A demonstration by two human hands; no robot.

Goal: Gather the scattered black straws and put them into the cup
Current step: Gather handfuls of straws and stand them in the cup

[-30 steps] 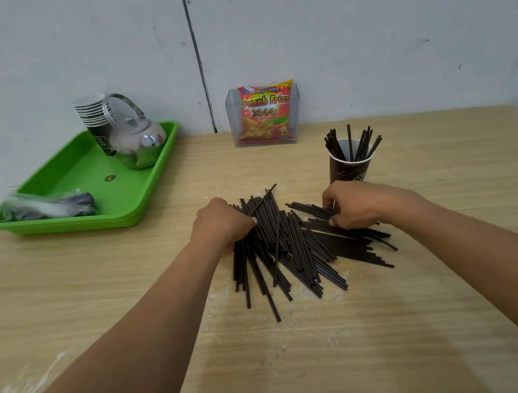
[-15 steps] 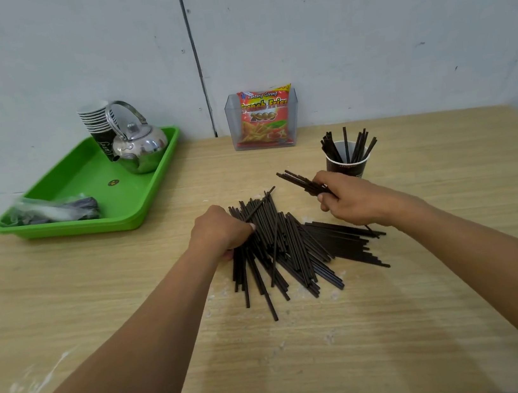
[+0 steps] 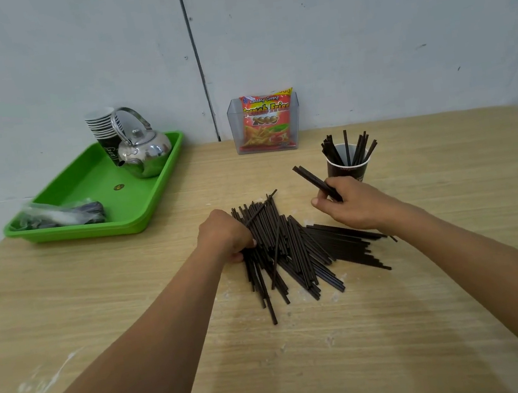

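A heap of black straws [image 3: 298, 247] lies spread on the wooden table [image 3: 402, 326] in the middle. A dark paper cup [image 3: 348, 168] stands behind it on the right, with several straws standing in it. My right hand [image 3: 348, 205] is lifted just in front of the cup and grips a small bundle of straws [image 3: 313, 180] that points up and to the left. My left hand [image 3: 223, 234] lies on the left edge of the heap, its fingers curled over a few straws there.
A green tray [image 3: 141, 219] at the back left holds a steel kettle [image 3: 143, 152], a stack of paper cups [image 3: 101, 128] and a plastic bag [image 3: 60, 216]. A clear box with a snack packet [image 3: 265, 122] stands against the wall.
My right hand took a small bundle out of the heap and lifted it towards the cup. My left hand stayed on the heap's left edge.
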